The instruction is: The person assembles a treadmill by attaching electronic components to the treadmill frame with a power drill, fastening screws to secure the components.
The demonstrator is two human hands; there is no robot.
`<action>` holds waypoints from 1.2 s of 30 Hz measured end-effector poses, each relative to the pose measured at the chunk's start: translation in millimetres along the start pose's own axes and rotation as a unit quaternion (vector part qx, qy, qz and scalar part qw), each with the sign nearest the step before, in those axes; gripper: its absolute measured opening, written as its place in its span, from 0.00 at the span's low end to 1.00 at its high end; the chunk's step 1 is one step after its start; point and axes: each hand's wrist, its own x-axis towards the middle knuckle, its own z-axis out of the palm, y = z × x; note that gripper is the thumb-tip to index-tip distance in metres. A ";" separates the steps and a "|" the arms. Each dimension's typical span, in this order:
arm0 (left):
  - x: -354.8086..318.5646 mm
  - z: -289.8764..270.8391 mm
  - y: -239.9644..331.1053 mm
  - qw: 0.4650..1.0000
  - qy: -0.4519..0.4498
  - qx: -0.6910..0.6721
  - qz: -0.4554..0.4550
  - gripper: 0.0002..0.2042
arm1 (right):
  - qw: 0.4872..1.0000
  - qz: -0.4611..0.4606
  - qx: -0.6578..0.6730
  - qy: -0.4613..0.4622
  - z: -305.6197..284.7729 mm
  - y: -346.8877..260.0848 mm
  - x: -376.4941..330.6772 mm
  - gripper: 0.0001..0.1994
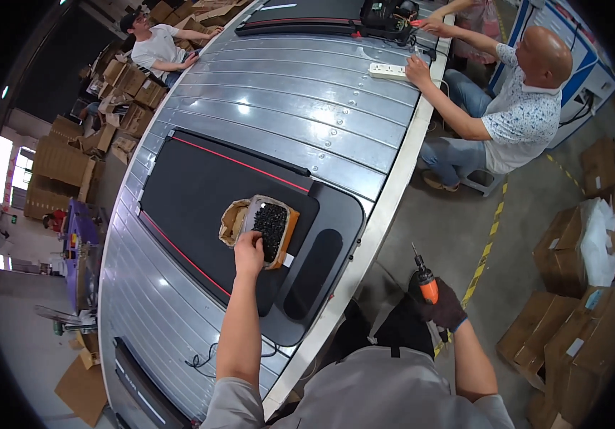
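My bare left hand [249, 250] reaches into an open cardboard box [291, 227] full of small black pieces [270, 227] that look like screws. Its fingers are bent together at the near left edge of the pile; what they pinch, if anything, is too small to make out. The box rests on a flat black treadmill-like deck [203, 191] with red stripes along its sides. Off the table's right edge, my right hand [445, 306] in a dark glove grips an orange and black power screwdriver [427, 286], its bit pointing up and away.
The deck lies on a long metal-slatted table [279, 93]. A co-worker [525, 107] sits at the far right, hands at another black unit [386, 18] near a white power strip [387, 71]. Another person [158, 50] is at the far left. Cardboard boxes [579, 336] stand at right.
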 end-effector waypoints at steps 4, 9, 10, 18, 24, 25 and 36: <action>9.2 -157.1 -87.7 0.991 -0.020 0.081 0.105 0.06 | 0.996 0.070 0.052 0.005 151.0 -107.3 -70.9 0.24; 12.8 -266.4 -135.3 0.979 -0.064 0.136 0.135 0.07 | 0.999 -0.017 -0.015 0.048 239.0 -155.6 -104.9 0.26; 11.2 -280.9 -136.5 0.975 -0.081 0.138 0.152 0.07 | 0.999 0.002 -0.022 0.040 247.0 -164.8 -109.9 0.26; -52.1 -321.9 -107.1 0.967 -0.060 0.081 0.233 0.04 | 0.999 0.017 0.010 0.028 255.2 -143.8 -197.0 0.22; -233.0 -300.9 -8.2 0.986 0.051 -0.151 0.052 0.06 | 0.997 -0.060 -0.040 -0.017 149.7 -73.2 -324.1 0.25; -271.9 -296.5 9.8 0.977 0.051 -0.207 0.022 0.06 | 0.997 -0.063 -0.041 -0.011 129.7 -70.7 -350.2 0.25; -696.1 -197.4 115.7 0.730 -0.149 -0.612 -0.265 0.09 | 0.931 -0.219 -0.204 -0.211 104.5 50.0 -531.1 0.28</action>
